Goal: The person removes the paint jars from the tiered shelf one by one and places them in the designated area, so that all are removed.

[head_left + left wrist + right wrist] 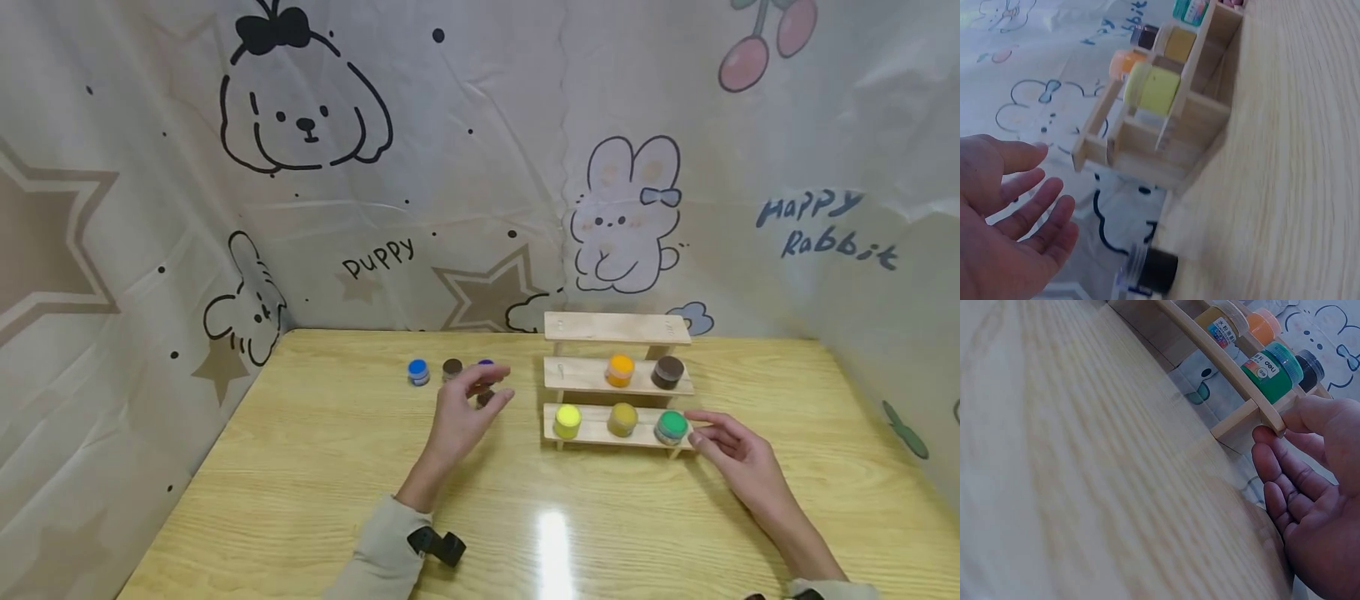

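A three-tier wooden display stand [618,327] stands on the table, holding paint jars. The right hand [738,462] pinches the right end of its lowest shelf between thumb and fingers, beside a green jar [671,427]. Also on that shelf are an ochre jar [622,419] and a yellow jar [567,422]. An orange jar [620,370] and a dark brown jar [667,372] occupy the middle shelf. To the left, the left hand [461,421] hovers with loosely bent fingers, holding nothing. A black-looking jar [1160,270] is near it, partly hidden in the head view.
Behind the left hand, a blue jar [418,372], a brown jar [452,368] and a partly covered purple jar [486,364] stand on the wooden table [300,467]. A printed cloth [480,167] hangs along the table's back and sides.
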{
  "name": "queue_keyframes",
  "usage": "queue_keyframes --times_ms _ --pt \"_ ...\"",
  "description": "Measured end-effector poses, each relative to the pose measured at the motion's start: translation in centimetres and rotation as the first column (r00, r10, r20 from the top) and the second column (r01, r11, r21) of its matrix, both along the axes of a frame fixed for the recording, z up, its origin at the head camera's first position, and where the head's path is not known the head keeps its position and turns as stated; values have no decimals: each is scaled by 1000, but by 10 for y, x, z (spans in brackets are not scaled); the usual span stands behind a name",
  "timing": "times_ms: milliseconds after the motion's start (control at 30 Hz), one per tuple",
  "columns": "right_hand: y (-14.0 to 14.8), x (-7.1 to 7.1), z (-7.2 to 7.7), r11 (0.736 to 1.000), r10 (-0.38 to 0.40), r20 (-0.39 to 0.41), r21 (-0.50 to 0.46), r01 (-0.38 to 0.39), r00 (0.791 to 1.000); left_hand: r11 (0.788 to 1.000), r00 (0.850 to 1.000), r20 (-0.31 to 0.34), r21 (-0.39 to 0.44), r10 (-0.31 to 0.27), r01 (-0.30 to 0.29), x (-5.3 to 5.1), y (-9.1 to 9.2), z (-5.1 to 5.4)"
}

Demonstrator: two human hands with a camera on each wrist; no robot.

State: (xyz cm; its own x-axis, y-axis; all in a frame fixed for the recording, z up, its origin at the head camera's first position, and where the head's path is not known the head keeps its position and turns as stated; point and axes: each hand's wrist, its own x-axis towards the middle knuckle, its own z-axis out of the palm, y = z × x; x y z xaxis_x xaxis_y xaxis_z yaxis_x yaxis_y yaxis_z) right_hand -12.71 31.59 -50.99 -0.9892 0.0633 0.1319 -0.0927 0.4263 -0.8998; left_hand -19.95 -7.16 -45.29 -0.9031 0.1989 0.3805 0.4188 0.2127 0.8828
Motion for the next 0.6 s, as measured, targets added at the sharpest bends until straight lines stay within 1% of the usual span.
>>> queue_keyframes --times_ms 100,200,300,400,467,600 --pt "1 2 -1 1000 0 9 -5 0 1000 1000 1000 2 -8 -15 15 4 11 5" --pt "1 1 0 1000 3 6 -4 -3 1000 999 999 0 -22 -41 41 6 23 10" --pt "1 1 1 1000 4 4 -2 -4 1000 997 998 1 -38 -67 67 5 38 17" --pt "1 -2 3 1000 4 -7 -2 -4 1000 996 996 -2 -42 -85 85 2 53 23" --pt "0 -1 3 1000 2 -5 0 -2 1000 995 996 -2 -47 -92 92 3 61 23" --pt "-2 -1 1 1000 3 -3 6 -3 1000 992 995 -12 -83 -101 99 4 74 22"
